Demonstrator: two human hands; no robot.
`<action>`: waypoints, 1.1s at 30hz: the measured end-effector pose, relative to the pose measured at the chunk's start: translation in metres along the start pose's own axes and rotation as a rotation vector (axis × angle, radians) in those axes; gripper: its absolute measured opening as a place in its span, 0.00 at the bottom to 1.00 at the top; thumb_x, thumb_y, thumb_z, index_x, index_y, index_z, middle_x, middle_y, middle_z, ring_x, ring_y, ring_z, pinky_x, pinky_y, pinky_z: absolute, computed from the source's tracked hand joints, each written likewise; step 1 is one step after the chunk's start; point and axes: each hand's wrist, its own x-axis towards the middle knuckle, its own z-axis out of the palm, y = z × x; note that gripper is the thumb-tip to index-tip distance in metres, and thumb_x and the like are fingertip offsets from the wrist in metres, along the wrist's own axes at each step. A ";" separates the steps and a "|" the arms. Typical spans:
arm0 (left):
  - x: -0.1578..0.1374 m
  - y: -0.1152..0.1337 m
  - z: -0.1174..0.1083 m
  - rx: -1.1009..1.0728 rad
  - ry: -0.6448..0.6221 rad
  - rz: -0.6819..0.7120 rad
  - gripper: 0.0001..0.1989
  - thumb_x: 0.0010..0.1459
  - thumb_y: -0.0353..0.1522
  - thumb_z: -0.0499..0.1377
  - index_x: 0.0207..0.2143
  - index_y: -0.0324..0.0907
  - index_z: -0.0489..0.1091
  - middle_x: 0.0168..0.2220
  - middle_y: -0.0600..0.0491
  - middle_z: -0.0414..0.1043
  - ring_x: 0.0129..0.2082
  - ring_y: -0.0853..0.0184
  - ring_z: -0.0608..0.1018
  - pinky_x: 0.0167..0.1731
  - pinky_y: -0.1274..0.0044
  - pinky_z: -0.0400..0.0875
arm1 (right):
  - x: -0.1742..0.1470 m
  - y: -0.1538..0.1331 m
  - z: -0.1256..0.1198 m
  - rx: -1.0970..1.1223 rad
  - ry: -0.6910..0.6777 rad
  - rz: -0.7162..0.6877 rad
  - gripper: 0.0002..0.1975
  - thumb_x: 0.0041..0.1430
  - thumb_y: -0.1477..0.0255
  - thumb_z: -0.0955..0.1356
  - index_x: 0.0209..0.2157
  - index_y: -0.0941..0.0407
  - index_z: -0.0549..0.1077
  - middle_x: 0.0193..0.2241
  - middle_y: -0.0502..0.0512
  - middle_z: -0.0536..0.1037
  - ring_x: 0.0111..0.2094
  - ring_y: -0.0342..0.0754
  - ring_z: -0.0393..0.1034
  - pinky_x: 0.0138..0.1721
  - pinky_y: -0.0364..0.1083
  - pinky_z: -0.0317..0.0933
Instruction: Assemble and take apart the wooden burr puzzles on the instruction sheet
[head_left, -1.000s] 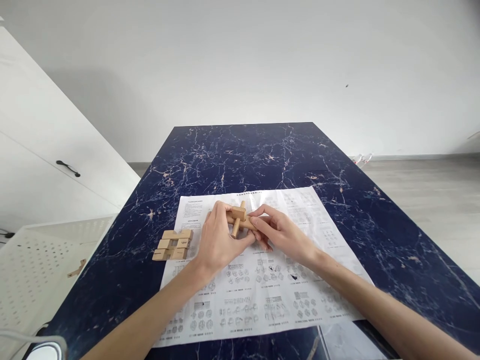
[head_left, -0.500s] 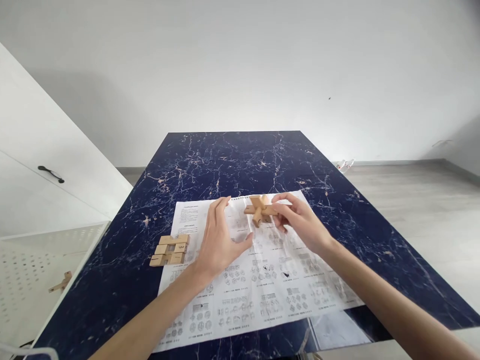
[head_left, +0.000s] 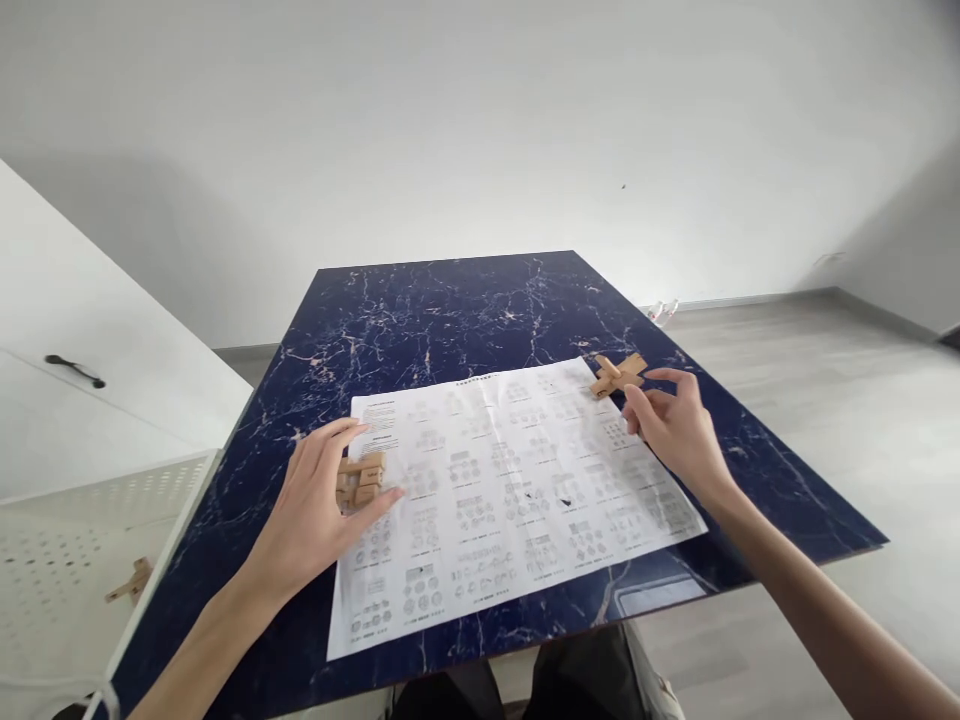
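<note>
Blue worktop [head_left: 450, 310] extends beyond left hand [head_left: 311, 500] and right hand [head_left: 679, 425]; printed sheet [head_left: 487, 480] between them. Left wide; right narrow, grip cannot be told. Wooden blocks [head_left: 371, 472] sit between left thumb and fingers; wooden cross [head_left: 617, 374] at right fingertips.

The deep navy rectangular tabletop [head_left: 435, 310] carries white, marble-like veining with tan flecks. The white rectangular paper sheet [head_left: 517, 430] bears rows of grey print. The light-tan cross-shaped wooden piece [head_left: 617, 376] at right and light-tan wooden blocks [head_left: 369, 477] at left show dark marks. The white flat-fronted cabinet [head_left: 97, 300] at left has a black curved handle [head_left: 75, 371].
</note>
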 end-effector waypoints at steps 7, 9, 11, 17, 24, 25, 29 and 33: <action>-0.007 -0.024 0.000 0.046 -0.105 0.033 0.43 0.59 0.55 0.66 0.70 0.50 0.57 0.68 0.42 0.64 0.68 0.39 0.67 0.63 0.49 0.67 | -0.079 -0.007 0.003 0.258 -0.276 0.030 0.24 0.69 0.50 0.69 0.54 0.49 0.61 0.26 0.50 0.77 0.25 0.51 0.70 0.27 0.50 0.64; -0.001 -0.023 0.000 0.074 -0.109 0.085 0.38 0.58 0.56 0.66 0.65 0.49 0.65 0.64 0.43 0.69 0.63 0.41 0.72 0.62 0.51 0.68 | -0.089 -0.006 0.006 0.278 -0.322 0.052 0.23 0.69 0.50 0.69 0.54 0.48 0.62 0.27 0.50 0.77 0.25 0.51 0.69 0.28 0.50 0.64; 0.005 -0.022 0.001 0.095 -0.098 0.126 0.32 0.59 0.56 0.65 0.58 0.48 0.71 0.58 0.43 0.73 0.57 0.44 0.76 0.58 0.54 0.72 | -0.093 -0.005 0.008 0.293 -0.332 0.072 0.23 0.68 0.50 0.70 0.54 0.48 0.63 0.28 0.49 0.77 0.25 0.51 0.69 0.29 0.50 0.64; 0.008 -0.024 0.002 0.101 -0.039 0.187 0.26 0.60 0.56 0.64 0.48 0.47 0.73 0.48 0.46 0.77 0.47 0.49 0.80 0.48 0.61 0.76 | -0.089 -0.002 0.009 0.374 -0.315 0.080 0.20 0.69 0.52 0.70 0.51 0.49 0.65 0.28 0.49 0.76 0.26 0.50 0.68 0.30 0.50 0.63; 0.003 -0.005 0.003 0.088 -0.009 0.156 0.30 0.59 0.59 0.64 0.49 0.46 0.72 0.46 0.47 0.76 0.47 0.50 0.79 0.47 0.62 0.76 | -0.089 -0.004 0.007 0.422 -0.315 0.073 0.19 0.69 0.53 0.70 0.50 0.50 0.66 0.29 0.49 0.75 0.26 0.49 0.69 0.31 0.49 0.64; 0.002 0.003 0.004 0.069 -0.007 0.144 0.31 0.59 0.60 0.63 0.50 0.46 0.72 0.47 0.47 0.76 0.48 0.50 0.79 0.48 0.62 0.76 | -0.089 -0.004 0.007 0.429 -0.316 0.071 0.19 0.69 0.53 0.70 0.50 0.50 0.66 0.29 0.49 0.75 0.26 0.48 0.69 0.31 0.49 0.64; 0.004 0.045 0.020 -0.014 -0.049 0.121 0.33 0.60 0.61 0.61 0.52 0.45 0.71 0.49 0.46 0.75 0.48 0.51 0.78 0.48 0.61 0.75 | -0.089 -0.005 0.006 0.440 -0.323 0.063 0.20 0.68 0.51 0.70 0.49 0.51 0.67 0.29 0.49 0.76 0.26 0.48 0.70 0.30 0.48 0.65; 0.011 0.087 0.052 0.001 -0.073 0.082 0.35 0.60 0.63 0.60 0.50 0.43 0.70 0.48 0.45 0.74 0.47 0.50 0.77 0.47 0.59 0.75 | -0.088 -0.001 0.006 0.412 -0.325 0.045 0.20 0.69 0.51 0.69 0.49 0.52 0.68 0.28 0.49 0.75 0.26 0.48 0.70 0.31 0.47 0.65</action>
